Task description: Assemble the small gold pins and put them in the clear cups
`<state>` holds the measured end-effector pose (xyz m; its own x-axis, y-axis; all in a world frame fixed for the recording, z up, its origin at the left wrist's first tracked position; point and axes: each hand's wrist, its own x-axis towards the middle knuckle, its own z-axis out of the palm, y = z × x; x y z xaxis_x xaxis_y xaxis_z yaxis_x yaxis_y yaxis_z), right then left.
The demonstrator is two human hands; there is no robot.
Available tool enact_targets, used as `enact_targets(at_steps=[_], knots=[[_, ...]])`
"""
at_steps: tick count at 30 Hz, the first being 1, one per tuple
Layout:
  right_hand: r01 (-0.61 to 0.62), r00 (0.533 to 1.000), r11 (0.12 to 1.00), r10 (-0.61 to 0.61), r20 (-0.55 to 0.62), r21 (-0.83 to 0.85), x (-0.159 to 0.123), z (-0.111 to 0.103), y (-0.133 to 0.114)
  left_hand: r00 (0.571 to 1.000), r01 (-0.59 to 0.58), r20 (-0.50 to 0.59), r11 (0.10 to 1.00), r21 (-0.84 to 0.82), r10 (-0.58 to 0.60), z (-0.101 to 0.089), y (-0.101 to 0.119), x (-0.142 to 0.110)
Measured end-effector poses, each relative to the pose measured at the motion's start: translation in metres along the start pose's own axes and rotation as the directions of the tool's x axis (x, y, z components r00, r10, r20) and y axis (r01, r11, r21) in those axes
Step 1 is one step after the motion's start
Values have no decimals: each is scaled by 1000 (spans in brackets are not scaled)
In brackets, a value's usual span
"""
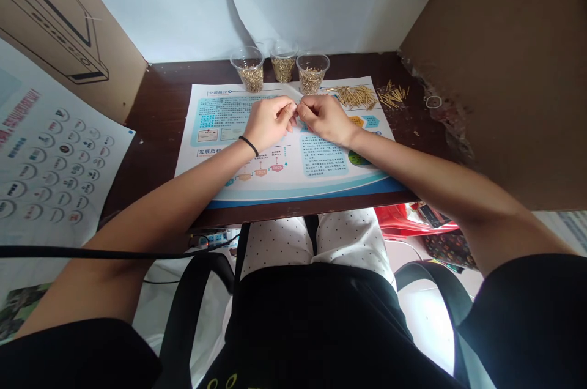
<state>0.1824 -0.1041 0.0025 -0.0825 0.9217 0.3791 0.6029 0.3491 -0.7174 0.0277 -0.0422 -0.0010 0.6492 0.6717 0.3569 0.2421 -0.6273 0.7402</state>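
Note:
My left hand (274,122) and my right hand (326,118) meet fingertip to fingertip above a printed sheet (257,193). Both are closed in a pinch; whatever lies between the fingers is too small and hidden to name. Just behind them stand three clear plastic cups, the left cup (251,74), the middle cup (283,65) and the right cup (312,76), each partly filled with small gold-coloured metal pieces. To the right of my right hand lies a pile of thin gold-coloured metal pins (355,96) on the sheet.
A smaller scatter of gold pins (393,95) lies on the dark tabletop (158,89) at the right. Crumpled clear plastic (452,126) runs along the right cardboard wall (513,71). Another cardboard panel (59,16) stands left, and a black cable (92,252) crosses my left arm.

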Motion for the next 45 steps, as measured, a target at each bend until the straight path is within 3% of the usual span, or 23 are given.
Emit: enact_targets(at_steps=[6, 13, 19, 32, 45], knots=[[15, 997, 988, -25, -67, -153, -2, 6, -1, 991, 130, 42, 979, -159, -125, 4, -1, 3], [20, 999, 985, -24, -22, -170, 1, 2, 5, 966, 249, 130, 936, -250, -222, 1, 1, 8], [-2, 995, 1000, 5, 99, -29, 1, -8, 5, 971, 233, 96, 951, -206, -217, 0, 1, 10], [-42, 978, 961, -15, 206, 273, -2, -7, 14, 978, 206, 80, 962, -178, -194, -3, 0, 11], [-65, 972, 936, -19, 235, 347, -1, -8, 15, 986, 160, 82, 971, -178, -148, -2, -2, 10]])
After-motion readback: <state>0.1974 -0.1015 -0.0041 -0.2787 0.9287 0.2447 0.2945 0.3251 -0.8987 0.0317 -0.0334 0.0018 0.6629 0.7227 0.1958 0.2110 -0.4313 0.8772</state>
